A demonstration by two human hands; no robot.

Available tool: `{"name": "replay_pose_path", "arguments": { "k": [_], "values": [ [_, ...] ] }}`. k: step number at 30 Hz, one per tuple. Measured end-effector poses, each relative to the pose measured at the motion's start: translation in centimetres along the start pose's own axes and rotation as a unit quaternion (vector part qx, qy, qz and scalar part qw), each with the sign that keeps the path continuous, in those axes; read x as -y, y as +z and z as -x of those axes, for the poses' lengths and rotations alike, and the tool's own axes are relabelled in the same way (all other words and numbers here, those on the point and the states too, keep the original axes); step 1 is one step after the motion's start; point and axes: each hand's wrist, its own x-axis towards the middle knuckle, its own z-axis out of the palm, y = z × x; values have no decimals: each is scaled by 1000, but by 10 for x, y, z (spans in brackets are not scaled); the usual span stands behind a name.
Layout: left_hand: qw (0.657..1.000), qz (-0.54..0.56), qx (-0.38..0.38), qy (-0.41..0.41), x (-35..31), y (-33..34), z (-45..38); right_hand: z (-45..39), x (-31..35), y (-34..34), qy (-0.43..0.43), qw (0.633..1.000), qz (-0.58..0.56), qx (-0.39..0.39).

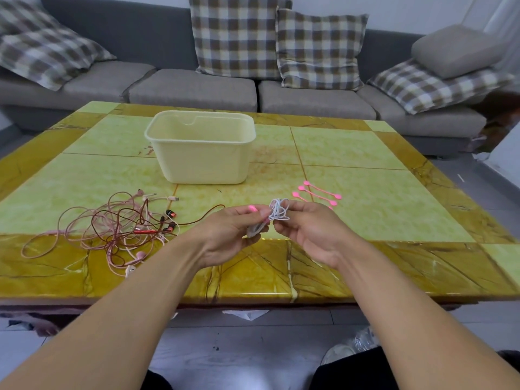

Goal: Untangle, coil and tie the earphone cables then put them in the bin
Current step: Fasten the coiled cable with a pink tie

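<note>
- The left grip point(233, 229) has its fingers curled round a small white cable coil point(277, 213), with a pink tie point(252, 208) pinched at the fingertips; the forearm reaches in from the lower left.
- The right grip point(306, 229) pinches the other side of the same coil, palm turned inward, both held just above the bench point(365, 215) near its front edge.
- A tangle of pink and red earphone cables point(118, 226) lies on the bench to the left.
- Spare pink ties point(318, 194) lie just beyond the right hand.
- The cream bin point(201, 149) stands farther back, mid-bench.
- A grey sofa point(197, 88) with checked cushions sits behind.
</note>
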Motion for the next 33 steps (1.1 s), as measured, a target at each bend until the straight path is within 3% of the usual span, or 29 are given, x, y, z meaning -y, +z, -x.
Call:
{"name": "replay_pose_path", "arguments": {
  "k": [6,13,18,24,33],
  "values": [
    [999,-18,-1,-33,2,-3,-1,2,0,-6,-29,995,86,45],
    [997,-43,59,-12,0,-12,2,6,0,-10,19,988,103,113],
    [997,-30,69,-3,-1,-14,5,5,-2,-13,-32,980,149,131],
    [998,-35,41,11,-2,-13,6,-1,-4,-16,-98,965,217,111],
    [998,63,9,19,-1,-10,2,-3,-4,-15,-221,942,250,43]
  ]
}}
